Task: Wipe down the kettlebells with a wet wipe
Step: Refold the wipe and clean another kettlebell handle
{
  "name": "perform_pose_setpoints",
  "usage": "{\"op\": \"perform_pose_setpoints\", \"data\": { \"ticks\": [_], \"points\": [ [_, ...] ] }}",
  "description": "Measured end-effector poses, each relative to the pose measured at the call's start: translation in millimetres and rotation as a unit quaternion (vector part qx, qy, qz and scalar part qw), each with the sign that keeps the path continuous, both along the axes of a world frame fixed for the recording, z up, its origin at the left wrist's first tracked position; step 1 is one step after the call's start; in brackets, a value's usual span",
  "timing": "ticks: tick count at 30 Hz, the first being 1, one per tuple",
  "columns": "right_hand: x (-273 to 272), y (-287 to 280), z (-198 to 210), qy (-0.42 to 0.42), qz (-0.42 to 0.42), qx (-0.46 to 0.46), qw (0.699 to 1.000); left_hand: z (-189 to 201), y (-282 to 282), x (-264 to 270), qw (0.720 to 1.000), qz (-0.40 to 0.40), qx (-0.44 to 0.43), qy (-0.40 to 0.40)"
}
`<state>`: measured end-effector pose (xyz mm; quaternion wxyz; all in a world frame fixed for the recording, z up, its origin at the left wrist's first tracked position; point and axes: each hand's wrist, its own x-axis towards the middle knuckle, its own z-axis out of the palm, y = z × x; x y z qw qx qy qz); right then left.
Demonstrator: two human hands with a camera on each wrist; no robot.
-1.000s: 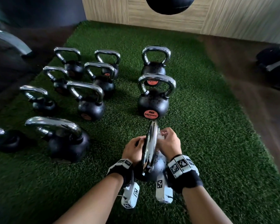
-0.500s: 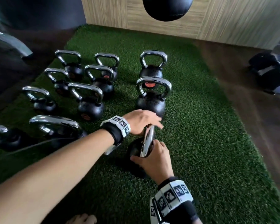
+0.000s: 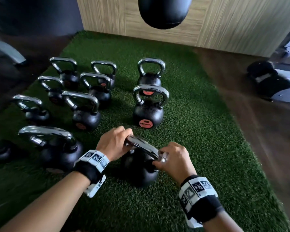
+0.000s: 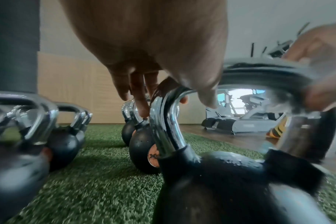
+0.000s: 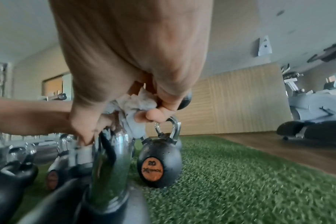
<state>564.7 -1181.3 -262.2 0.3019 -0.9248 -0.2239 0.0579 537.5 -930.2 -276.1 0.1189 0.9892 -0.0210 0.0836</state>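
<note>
While the left hand curls its fingers over the far end of the chrome handle, the nearest kettlebell sits on the green turf directly in front of the person, approx. btwn both wrists. That grip looks meant to steady the bell so it won't rock or turn w/ the rubbing. The right hand is closed on a crumpled wet wipe, pinched btwn thumb and fingertips and pressed to the handle's near end, just above where it joins the black body. Judging by this, the handle is the part being cleaned now; body probably next. Other kettlebells stand in rows to the left and ahead, e.g. the one w/ an orange "20" label just beyond; can't tell which are already wiped. A black punch bag hangs above the far turf edge.
</note>
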Motion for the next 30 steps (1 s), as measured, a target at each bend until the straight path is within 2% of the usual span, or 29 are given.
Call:
{"op": "perform_pose_setpoints", "data": {
  "ticks": [3,6,8,11,13,15,18,21,24,26,30],
  "points": [
    [14,-4,8,-0.028,0.065,-0.006,0.997,-8,-1,-18,0.998,0.041,0.033,-0.029],
    [21,-5,13,-0.037,0.093,-0.028,0.995,-3,-4,-19,0.997,0.055,0.049,-0.002],
    [18,-5,14,-0.048,0.096,-0.041,0.993,1,-2,-17,0.998,0.044,0.016,0.030],
    [16,-4,16,-0.049,0.111,-0.068,0.990,16,11,-16,0.988,-0.006,-0.054,0.146],
    [22,-8,23,-0.025,0.141,-0.090,0.986,34,30,-8,0.958,-0.031,-0.094,0.270],
    [33,-13,34,-0.018,0.161,-0.096,0.982,56,49,9,0.931,-0.061,-0.085,0.350],
    [55,-18,52,-0.025,0.106,-0.038,0.993,88,70,52,0.922,-0.085,-0.038,0.376],
    [83,-11,67,-0.054,0.008,0.050,0.997,100,85,103,0.940,-0.047,-0.036,0.337],
    [114,5,79,-0.105,-0.027,0.090,0.990,78,95,154,0.947,0.020,-0.103,0.304],
    [135,17,83,-0.102,-0.029,0.095,0.990,51,97,183,0.937,0.060,-0.167,0.301],
    [175,45,82,-0.089,-0.030,0.056,0.994,-3,95,226,0.921,0.099,-0.234,0.297]
  ]
}}
